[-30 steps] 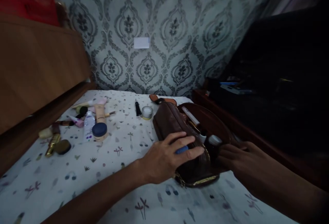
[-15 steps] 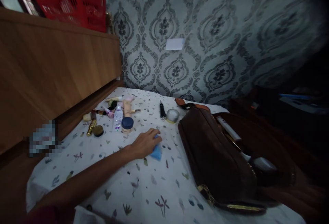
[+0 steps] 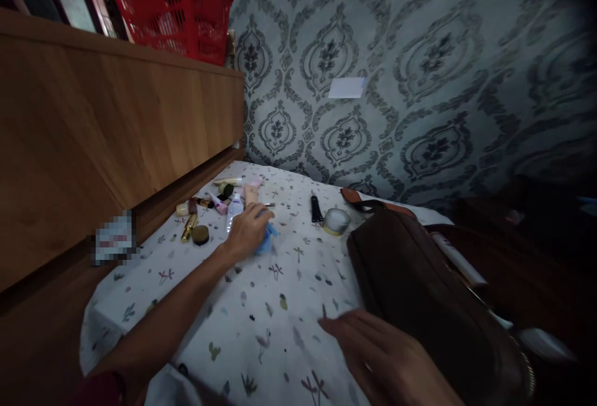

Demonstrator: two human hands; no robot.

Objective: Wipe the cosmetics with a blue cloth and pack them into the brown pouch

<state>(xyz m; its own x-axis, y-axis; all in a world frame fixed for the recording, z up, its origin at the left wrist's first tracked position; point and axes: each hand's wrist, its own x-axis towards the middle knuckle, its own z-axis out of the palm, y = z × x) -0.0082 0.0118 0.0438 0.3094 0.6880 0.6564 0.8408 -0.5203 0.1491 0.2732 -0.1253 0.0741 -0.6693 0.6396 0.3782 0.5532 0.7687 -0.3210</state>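
My left hand (image 3: 246,232) is closed on a crumpled blue cloth (image 3: 265,241), just above the printed sheet. It is in front of the grouped cosmetics: a clear bottle (image 3: 234,210) and a beige tube (image 3: 250,193) stand right behind it. The navy-lidded jar is hidden by this hand. My right hand (image 3: 382,350), blurred by motion, hovers over the sheet beside the dark brown handbag (image 3: 415,294). Its fingers point left and look close together; whether they hold anything small cannot be made out. The bag lies open along its right side, with a white tube (image 3: 459,260) showing.
A round jar (image 3: 336,221) and a black tube (image 3: 316,208) are by the bag's far end. Left of the bottle lie a gold lipstick (image 3: 189,228) and a small round pot (image 3: 200,235). A wooden cabinet (image 3: 153,126) carrying a red basket (image 3: 186,14) borders the left.
My left hand has moved left with the blue cloth, toward the cosmetics. My right hand has come from the bag's opening across to its near left side. The view has turned left.
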